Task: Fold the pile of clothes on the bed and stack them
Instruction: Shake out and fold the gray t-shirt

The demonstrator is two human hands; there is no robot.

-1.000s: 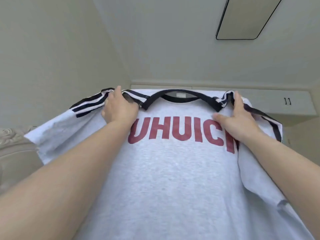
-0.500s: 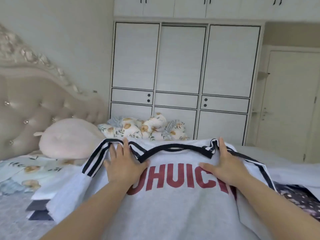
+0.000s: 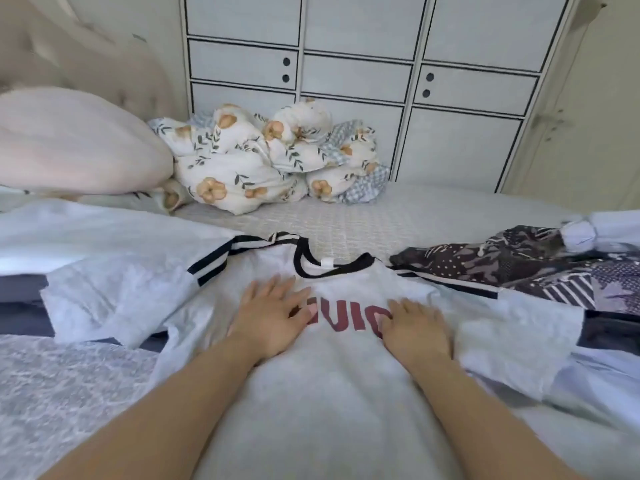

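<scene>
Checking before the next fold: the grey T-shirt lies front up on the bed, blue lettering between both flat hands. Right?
Not quite. The head view shows the lettering is dark red, not blue. The grey T-shirt does lie front up on the bed, with the left hand and right hand flat on it.

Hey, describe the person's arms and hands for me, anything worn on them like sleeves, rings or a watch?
Both forearms are bare from the bottom edge of the picture to the wrists, with no sleeve showing. The left hand and right hand wear no gloves. No watch, bracelet or ring shows on either wrist or on the fingers, and the nails look short and unpainted, though the picture is slightly blurred.
</scene>
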